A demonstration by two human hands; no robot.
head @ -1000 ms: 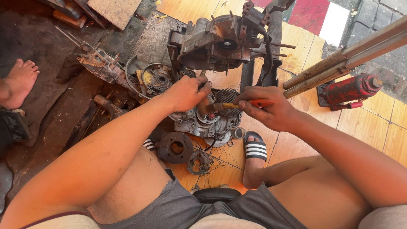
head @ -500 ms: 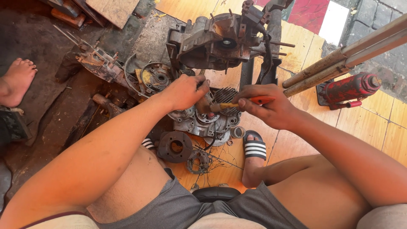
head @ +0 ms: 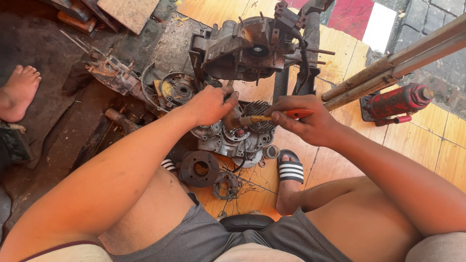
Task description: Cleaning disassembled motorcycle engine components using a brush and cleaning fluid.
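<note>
Engine casing judged heavy, rigid, oily; best gripped at rim. Left hand clamped on rusty part. Right hand closed round red-handled screwdriver.

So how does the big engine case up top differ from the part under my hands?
The engine case stands apart, untouched and larger; the part lies flat between the feet, with the left hand on it and the right hand bringing a red-handled tool. Both are grimy grey metal.

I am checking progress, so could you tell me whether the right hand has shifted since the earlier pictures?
No: the right hand stays beside the finned cylinder.
</note>
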